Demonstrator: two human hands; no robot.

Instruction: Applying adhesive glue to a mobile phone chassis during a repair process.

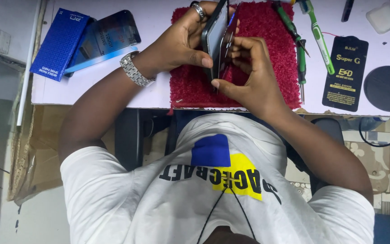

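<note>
Over the red mat [274,68] both hands work one phone [215,36], held on edge. The left hand [181,43] is wrapped round its body, while the right hand [249,74] pinches the dark screen panel [229,38] standing slightly off it, screwdrivers [300,58] lying beside

We saw a white table [95,88] bearing a red mat [276,54] at centre, a blue box [59,43] upper left, and screwdrivers [301,63] upper right.
</note>
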